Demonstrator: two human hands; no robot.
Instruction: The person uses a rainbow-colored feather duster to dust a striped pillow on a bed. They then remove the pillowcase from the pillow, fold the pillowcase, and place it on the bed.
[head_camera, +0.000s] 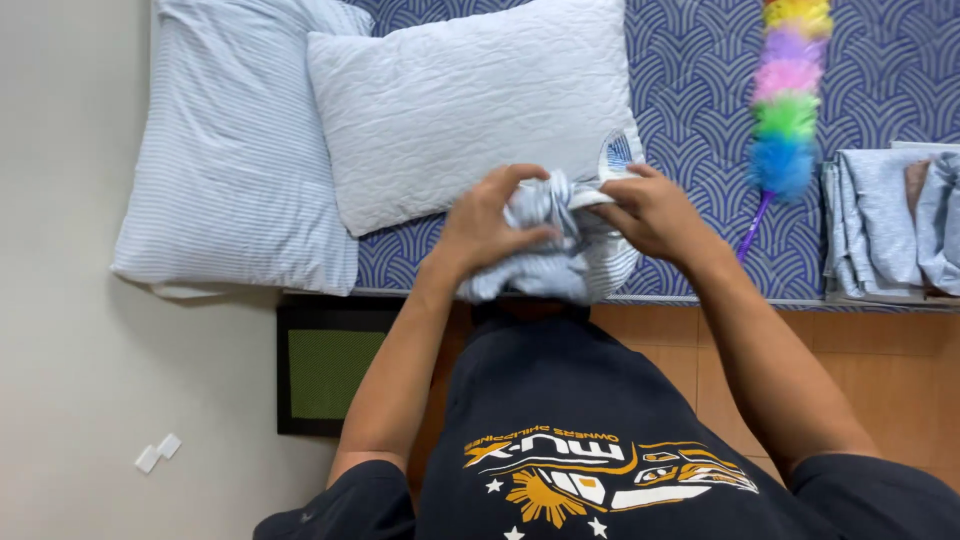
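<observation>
Dark printed t-shirt (590, 440) is filling the bottom of the view, and just past it both hands are bunching up a striped pillowcase (560, 265) at the near edge of the bed. Left hand (490, 225) is curling its fingers tight into the fabric, right hand (650, 210) is pinching a fold from the other side. White quilted pillow (460, 100) is sitting right behind, striped pillow (240, 140) to its left, rainbow duster (785, 100) and folded grey clothes (890, 220) lying off right on the blue patterned sheet (700, 90)
</observation>
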